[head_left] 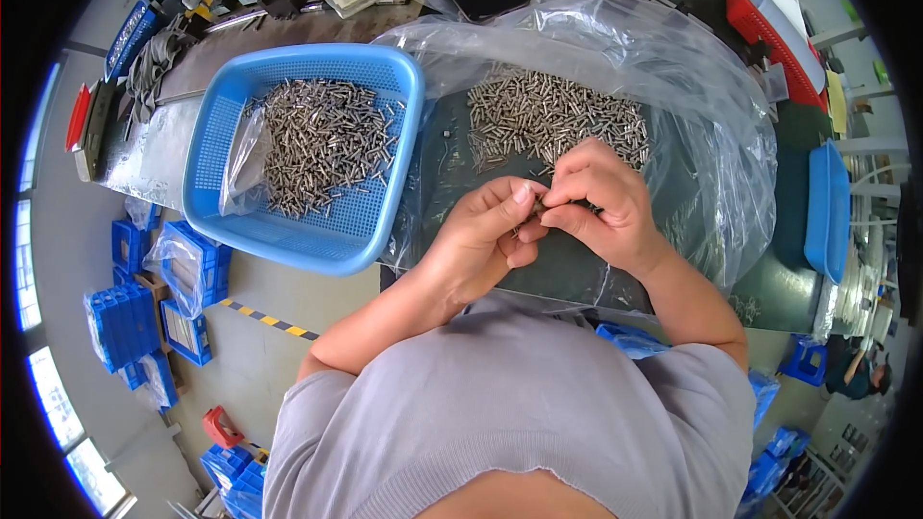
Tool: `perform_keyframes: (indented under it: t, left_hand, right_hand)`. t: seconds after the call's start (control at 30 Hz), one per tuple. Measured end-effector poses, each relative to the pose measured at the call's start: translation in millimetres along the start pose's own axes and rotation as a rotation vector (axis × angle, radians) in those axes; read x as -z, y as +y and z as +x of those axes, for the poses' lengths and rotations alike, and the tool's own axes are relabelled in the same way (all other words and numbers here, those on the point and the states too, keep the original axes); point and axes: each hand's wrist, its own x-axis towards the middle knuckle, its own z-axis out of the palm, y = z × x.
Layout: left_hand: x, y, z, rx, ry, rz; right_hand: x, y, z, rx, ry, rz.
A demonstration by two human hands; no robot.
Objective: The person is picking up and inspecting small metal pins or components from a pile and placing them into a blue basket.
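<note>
Steel pins by the hundred cover the work in front of a person in a grey top, whose left hand [481, 235] and right hand [601, 202] meet fingertip to fingertip, both pinched shut on a small metal part [535, 214] held just above the dark tabletop [567, 269]. Beyond the knuckles a loose pile of pins [553, 120] lies on a clear plastic bag [673, 67]; to the left, a blue basket [226, 149] holds a second heap [322, 144]. Judging by the two heaps, roughly half the lot seems handled, half waiting.
</note>
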Motion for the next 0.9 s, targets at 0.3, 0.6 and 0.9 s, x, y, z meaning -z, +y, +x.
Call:
perform_keyframes:
  t: [0.3, 0.6, 0.9]
  left_hand:
    - [1.8, -6.8, 1.3, -0.133, -0.015, -0.005]
    - [9.8, 1.3, -13.3, -0.214, -0.252, -0.237]
    - [-2.5, -4.1, -9.7, -0.21, -0.154, -0.173]
  right_hand:
    - [8.3, -3.2, 3.8, -0.147, 0.138, -0.098]
    - [33.6, -0.9, 6.2, -0.133, -0.125, -0.446]
    - [17.1, 7.2, 2.3, -0.087, -0.106, -0.517]
